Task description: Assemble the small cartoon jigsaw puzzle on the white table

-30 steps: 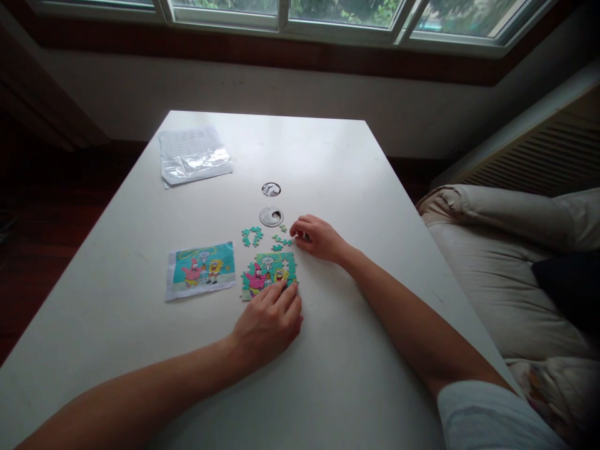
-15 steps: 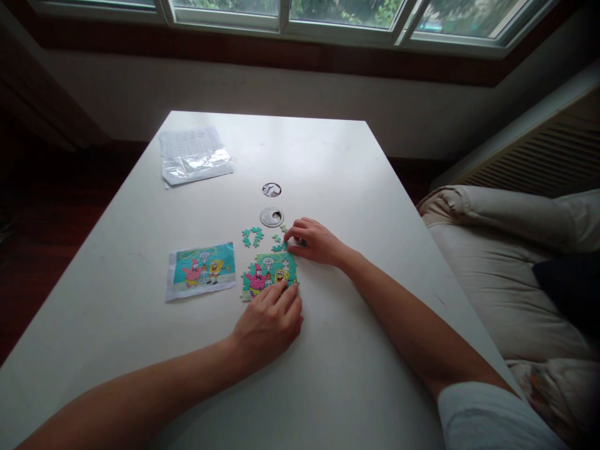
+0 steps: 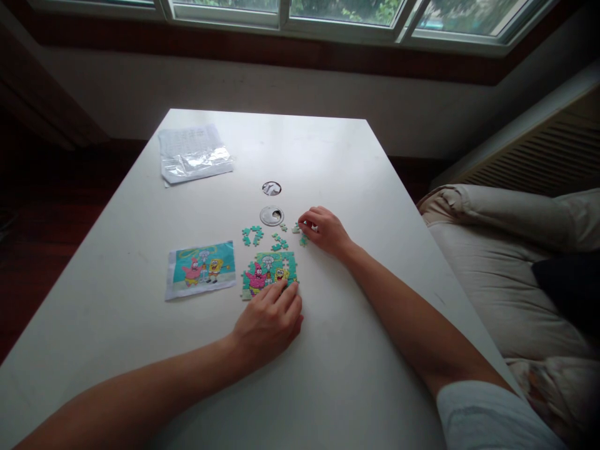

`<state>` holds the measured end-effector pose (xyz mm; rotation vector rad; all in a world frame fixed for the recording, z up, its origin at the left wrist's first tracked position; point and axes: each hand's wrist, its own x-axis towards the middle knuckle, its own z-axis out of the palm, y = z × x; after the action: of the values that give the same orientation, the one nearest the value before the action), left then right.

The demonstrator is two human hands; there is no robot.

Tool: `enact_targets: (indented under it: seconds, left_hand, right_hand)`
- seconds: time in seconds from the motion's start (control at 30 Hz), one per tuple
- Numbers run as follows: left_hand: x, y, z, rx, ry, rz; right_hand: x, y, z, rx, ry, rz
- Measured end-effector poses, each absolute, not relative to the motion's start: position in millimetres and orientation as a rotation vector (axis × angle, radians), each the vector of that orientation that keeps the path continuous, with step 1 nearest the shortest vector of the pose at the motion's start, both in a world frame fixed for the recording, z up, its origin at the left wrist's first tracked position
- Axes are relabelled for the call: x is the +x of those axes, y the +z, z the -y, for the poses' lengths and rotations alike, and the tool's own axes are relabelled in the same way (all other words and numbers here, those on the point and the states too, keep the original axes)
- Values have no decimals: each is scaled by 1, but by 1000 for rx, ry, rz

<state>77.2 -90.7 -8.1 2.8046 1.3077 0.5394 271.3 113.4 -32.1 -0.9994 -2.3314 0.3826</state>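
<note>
A partly joined jigsaw puzzle with pink, yellow and green cartoon figures lies on the white table. My left hand rests over its lower right part, fingers stretched out and pressing on it. Beyond the puzzle, my right hand has its fingertips pinched at a pale puzzle piece. Another green piece lies just under that hand. Loose green pieces sit between the hand and the puzzle, and a further group is to the left.
Left of the puzzle lies a picture sheet with the same figures. A clear plastic bag with papers is at the far left. Two round table fittings sit behind the pieces. A beige sofa stands along the right.
My right hand has moved away from the puzzle's top edge, up and to the right, among loose pieces that now show there. My left hand stays on the puzzle.
</note>
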Motion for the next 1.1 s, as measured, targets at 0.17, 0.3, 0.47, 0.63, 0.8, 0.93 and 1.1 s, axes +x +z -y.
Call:
enact_targets:
  seconds: [0.17,0.3,0.47,0.63,0.8,0.93,1.1]
  left_hand:
    - [77,-9,91,2797,520,-1306]
    - [76,-8,90,2800,527,-1307]
    - [76,-8,90,2808,521,-1309]
    - [76,-8,91,2811,523,-1314]
    - [76,-7,91,2809,512,-1314]
    - [76,-8,91,2833,505,-1307]
    - [79,-8,96,2876,528,-1273]
  right_hand:
    - [275,-35,-117,-1044,387,2311]
    - [275,-35,-117,-1068,390,2306]
    - [275,-35,-117,-1084,400,2303]
    - [275,-34,-117,-1099,405,2305]
    - [275,-35,-117,-1106,411,2307]
    - [275,-34,-116,-1096,417,2300]
    - [276,-33,-117,-1096,404,2215]
